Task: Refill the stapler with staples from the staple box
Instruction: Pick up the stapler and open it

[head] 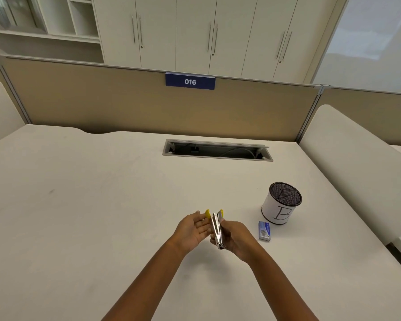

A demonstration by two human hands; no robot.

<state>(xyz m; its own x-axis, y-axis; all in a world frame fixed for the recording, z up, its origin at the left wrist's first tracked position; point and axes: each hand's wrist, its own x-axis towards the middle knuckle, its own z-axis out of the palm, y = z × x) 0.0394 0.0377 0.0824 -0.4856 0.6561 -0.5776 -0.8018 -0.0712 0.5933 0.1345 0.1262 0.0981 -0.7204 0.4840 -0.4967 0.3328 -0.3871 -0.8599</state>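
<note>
A silver stapler [216, 229] with yellow ends is held up above the white desk, its two arms spread apart in a narrow V. My right hand [237, 239] grips it from the right side, near the hinge. My left hand [193, 230] lies against its left side with the palm turned up and the fingers extended, touching the yellow-tipped arm. A small blue staple box [264, 230] lies flat on the desk just right of my right hand, closed as far as I can tell.
A mesh pen cup [280, 203] wrapped in white paper marked "B" stands behind the staple box. A cable slot [217, 150] is cut into the desk [90, 205] at the back. A tan partition with a "016" sign [190, 81] closes the far edge.
</note>
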